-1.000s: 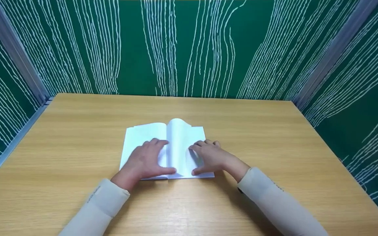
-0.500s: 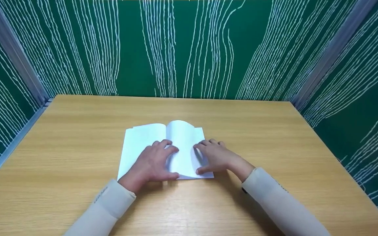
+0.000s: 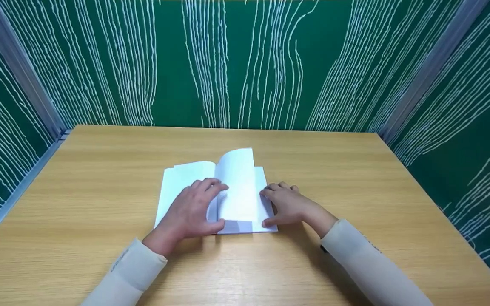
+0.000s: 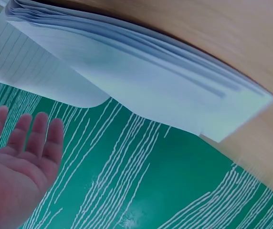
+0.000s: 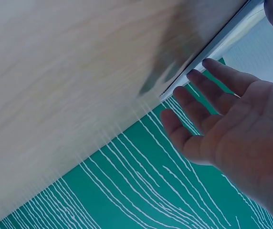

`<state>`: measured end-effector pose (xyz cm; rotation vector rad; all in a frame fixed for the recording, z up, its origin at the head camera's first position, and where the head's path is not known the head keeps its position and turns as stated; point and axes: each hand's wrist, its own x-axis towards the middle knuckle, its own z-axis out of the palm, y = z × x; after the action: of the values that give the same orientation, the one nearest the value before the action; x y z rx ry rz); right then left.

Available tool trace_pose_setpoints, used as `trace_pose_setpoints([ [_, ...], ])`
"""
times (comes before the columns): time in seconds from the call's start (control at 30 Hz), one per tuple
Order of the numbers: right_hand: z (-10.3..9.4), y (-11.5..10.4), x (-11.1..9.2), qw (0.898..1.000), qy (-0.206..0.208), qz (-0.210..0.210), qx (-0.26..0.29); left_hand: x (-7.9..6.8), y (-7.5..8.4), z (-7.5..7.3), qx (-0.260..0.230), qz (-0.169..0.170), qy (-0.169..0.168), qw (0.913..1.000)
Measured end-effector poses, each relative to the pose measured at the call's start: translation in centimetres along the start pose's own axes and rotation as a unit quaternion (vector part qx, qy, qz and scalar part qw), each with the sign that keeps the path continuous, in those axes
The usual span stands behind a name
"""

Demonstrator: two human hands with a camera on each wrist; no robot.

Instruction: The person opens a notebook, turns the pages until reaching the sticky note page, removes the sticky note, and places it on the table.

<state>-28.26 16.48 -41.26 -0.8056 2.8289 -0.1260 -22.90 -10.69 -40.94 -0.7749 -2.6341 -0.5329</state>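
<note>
An open notebook (image 3: 177, 178) with white pages lies on the table. One page (image 3: 238, 187) stands raised and curved over its right half; in the left wrist view the lifted sheet (image 4: 36, 71) shows ruled lines. Over the left half, near the fold, is my left hand (image 3: 192, 210), thumb and fingers spread apart. That hand (image 4: 19, 171) appears palm side in its wrist view, with nothing in its grasp. My right hand (image 3: 287, 206) is at the notebook's right edge, fingertips and thumb on the right page. From the right wrist, this hand (image 5: 241, 114) shows loosely extended fingers beside the notebook's edge (image 5: 225, 40).
The wooden table (image 3: 334, 165) extends around the notebook on all sides. Behind it rises a green wall (image 3: 172, 63) with wavy white lines, with grey posts (image 3: 432, 55) at the corners. Similar green panels flank both sides.
The page, earlier curled beneath the hands, has sprung up and stands higher on the right. My left hand went right, then back left; my right hand slid right toward the notebook's edge.
</note>
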Motion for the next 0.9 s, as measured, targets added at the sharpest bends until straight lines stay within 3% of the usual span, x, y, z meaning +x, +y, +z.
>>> trace_pose_setpoints([
  [0.33, 0.1, -0.1, 0.1, 1.000, 0.013, -0.007, 0.006, -1.0, -0.3, -0.7, 0.024, -0.021, 0.007, 0.9995],
  [0.7, 0.5, -1.6, 1.5, 0.991, 0.074, -0.112, 0.027, -1.0, -0.8, -1.3, 0.069, -0.041, -0.011, 0.9967],
  [0.9, 0.9, -1.9, 2.0, 0.990, 0.075, -0.122, 0.013, -1.1, -1.2, -1.4, 0.085, -0.090, -0.041, 0.9915],
])
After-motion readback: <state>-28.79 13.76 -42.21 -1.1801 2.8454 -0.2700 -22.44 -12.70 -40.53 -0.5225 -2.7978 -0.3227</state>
